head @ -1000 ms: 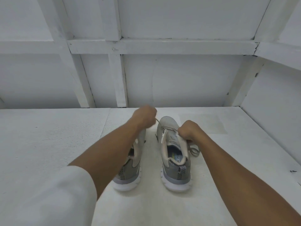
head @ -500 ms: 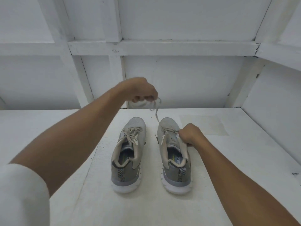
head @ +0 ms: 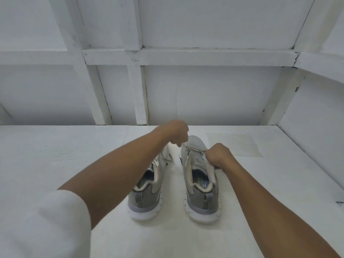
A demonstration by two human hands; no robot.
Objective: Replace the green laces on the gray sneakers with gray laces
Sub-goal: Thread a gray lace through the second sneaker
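Two gray sneakers with white soles stand side by side on the white surface, heels toward me: the left sneaker (head: pixel 149 190) and the right sneaker (head: pixel 199 183). My left hand (head: pixel 176 134) hovers above the toe end of the right sneaker, fingers curled, pinching a pale gray lace (head: pixel 188 148) that runs down into the eyelets. My right hand (head: pixel 218 155) grips the right side of the right sneaker's lacing area and tongue. My left forearm hides the front of the left sneaker.
White panelled walls with beams close the space at the back and right (head: pixel 307 146). The white surface (head: pixel 55 155) stretches wide to the left and in front of the heels. A faint square patch (head: pixel 236 144) marks the surface behind my right hand.
My left hand, raised high with the lace half a second ago, has dropped back down close to the right sneaker's toe. My right hand has stayed on that sneaker.
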